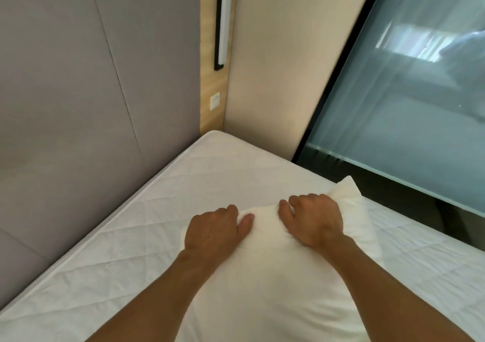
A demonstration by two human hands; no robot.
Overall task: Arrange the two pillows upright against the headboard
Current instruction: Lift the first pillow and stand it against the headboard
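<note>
Pillow (267, 276), lower centre, clenched along top edge by left hand (214, 233) and right hand (313, 221); best lifted evenly, stood flush against headboard (78, 105), upper left.

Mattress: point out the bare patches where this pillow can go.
The mattress is bare between the grey headboard and the pillow, up to the far corner. A bare strip lies right of the pillow. Both hands, left hand and right hand, occupy the pillow's far edge.

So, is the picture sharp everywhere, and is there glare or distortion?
Head view: the hands, left hand and right hand, and the pillow are fairly sharp; the glass panel shows smeared, streaky reflections; straight wall lines lean and curve from the wide angle; the light is soft, with faint shadows on the mattress.
</note>
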